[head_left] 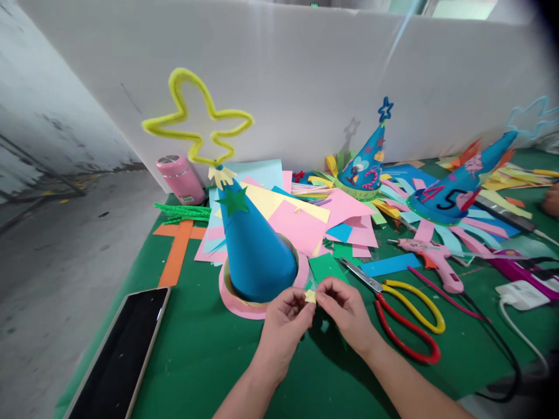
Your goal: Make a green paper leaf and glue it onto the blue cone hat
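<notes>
Between my left hand (290, 314) and my right hand (343, 308) is a small pale yellow paper star (310, 296), pinched by the fingertips of both. Just behind my left hand stands a blue paper cone hat (257, 250) with a pink brim (227, 297). A green paper star (234, 201) sits near its tip, below a fringed cream paper collar (221, 174). From the top rises a yellow pipe cleaner (179, 134) bent into a star outline. Scissors (393, 302) with red and yellow handles lie open to the right of my right hand.
A phone (120, 355) lies at the left edge, near orange paper strips (177, 253), green pipe cleaners (183, 213) and a pink bottle (181, 180). Coloured paper sheets (301, 224) spread behind the hat. To the right are a pink glue gun (437, 259), cables and two decorated hats (364, 163).
</notes>
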Demonstrator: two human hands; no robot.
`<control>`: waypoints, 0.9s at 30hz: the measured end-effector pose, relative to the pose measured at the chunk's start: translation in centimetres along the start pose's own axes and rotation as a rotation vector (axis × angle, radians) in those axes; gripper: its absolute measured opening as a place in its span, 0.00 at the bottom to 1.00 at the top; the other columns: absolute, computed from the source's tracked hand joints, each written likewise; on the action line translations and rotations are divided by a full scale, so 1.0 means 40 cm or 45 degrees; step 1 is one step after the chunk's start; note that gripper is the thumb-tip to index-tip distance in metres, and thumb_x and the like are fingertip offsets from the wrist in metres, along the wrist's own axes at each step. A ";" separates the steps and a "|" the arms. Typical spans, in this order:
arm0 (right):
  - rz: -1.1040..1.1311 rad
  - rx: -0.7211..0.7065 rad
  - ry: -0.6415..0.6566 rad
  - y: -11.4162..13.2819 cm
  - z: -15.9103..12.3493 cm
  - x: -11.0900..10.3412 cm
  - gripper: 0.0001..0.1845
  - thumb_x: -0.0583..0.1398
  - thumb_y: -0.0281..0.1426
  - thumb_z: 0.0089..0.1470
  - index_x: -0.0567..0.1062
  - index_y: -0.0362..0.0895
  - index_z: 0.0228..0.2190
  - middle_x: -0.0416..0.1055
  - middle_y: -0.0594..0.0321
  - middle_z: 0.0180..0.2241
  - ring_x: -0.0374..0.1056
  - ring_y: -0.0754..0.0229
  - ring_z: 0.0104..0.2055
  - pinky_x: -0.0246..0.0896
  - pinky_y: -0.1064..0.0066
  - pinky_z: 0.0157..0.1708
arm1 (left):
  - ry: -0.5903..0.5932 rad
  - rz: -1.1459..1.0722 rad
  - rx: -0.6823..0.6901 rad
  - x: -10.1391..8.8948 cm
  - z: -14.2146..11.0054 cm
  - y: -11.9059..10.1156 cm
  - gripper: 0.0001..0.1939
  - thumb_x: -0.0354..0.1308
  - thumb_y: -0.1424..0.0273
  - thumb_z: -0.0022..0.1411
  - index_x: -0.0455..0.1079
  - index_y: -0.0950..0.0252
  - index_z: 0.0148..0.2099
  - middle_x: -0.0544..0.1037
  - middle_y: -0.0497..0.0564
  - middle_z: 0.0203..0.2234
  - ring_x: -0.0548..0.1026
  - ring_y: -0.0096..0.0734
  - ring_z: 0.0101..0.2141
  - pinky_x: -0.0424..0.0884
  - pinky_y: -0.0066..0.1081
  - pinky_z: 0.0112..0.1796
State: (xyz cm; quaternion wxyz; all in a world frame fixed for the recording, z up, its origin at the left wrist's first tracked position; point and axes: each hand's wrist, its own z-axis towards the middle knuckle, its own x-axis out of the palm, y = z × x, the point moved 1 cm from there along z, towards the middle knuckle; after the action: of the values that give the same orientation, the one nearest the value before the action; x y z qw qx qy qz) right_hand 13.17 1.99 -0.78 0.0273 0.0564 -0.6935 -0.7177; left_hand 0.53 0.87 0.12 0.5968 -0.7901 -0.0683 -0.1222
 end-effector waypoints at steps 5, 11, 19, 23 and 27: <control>-0.008 0.002 -0.004 -0.002 -0.004 0.002 0.09 0.56 0.32 0.51 0.67 0.42 0.22 0.61 0.68 0.20 0.55 0.67 0.22 0.51 0.75 0.22 | -0.022 -0.031 0.000 -0.002 -0.001 0.003 0.08 0.61 0.68 0.50 0.67 0.67 0.28 0.68 0.44 0.20 0.63 0.20 0.21 0.59 0.22 0.23; -0.005 0.037 0.021 0.014 -0.005 -0.006 0.12 0.53 0.33 0.54 0.68 0.42 0.22 0.62 0.67 0.20 0.57 0.66 0.23 0.52 0.75 0.23 | -0.052 -0.062 -0.009 -0.009 0.004 0.005 0.10 0.60 0.67 0.50 0.64 0.66 0.23 0.65 0.43 0.16 0.62 0.21 0.20 0.58 0.22 0.23; -0.008 0.054 0.100 0.012 -0.001 -0.001 0.10 0.57 0.32 0.49 0.65 0.42 0.20 0.55 0.71 0.18 0.50 0.68 0.20 0.46 0.76 0.19 | -0.043 -0.091 -0.037 -0.008 0.001 0.008 0.10 0.61 0.70 0.49 0.64 0.67 0.21 0.64 0.43 0.15 0.61 0.21 0.19 0.57 0.22 0.22; 0.002 0.059 0.076 0.012 -0.002 0.004 0.10 0.55 0.33 0.50 0.64 0.43 0.21 0.55 0.70 0.18 0.50 0.68 0.20 0.47 0.76 0.20 | -0.026 -0.165 -0.052 -0.009 0.004 0.003 0.11 0.58 0.67 0.52 0.65 0.67 0.22 0.65 0.45 0.15 0.62 0.22 0.20 0.60 0.23 0.24; 0.002 0.054 0.057 0.006 -0.004 0.004 0.11 0.55 0.35 0.51 0.64 0.43 0.21 0.57 0.69 0.19 0.52 0.67 0.21 0.49 0.76 0.21 | -0.008 -0.185 -0.058 -0.008 0.006 0.000 0.11 0.56 0.65 0.54 0.67 0.67 0.23 0.66 0.46 0.17 0.63 0.24 0.22 0.62 0.24 0.26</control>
State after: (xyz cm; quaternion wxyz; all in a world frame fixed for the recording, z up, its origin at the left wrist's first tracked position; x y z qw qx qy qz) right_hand 13.01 1.81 -0.55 0.0421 0.0726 -0.7078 -0.7014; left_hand 0.23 1.09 -0.04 0.5680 -0.7968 -0.1247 -0.1641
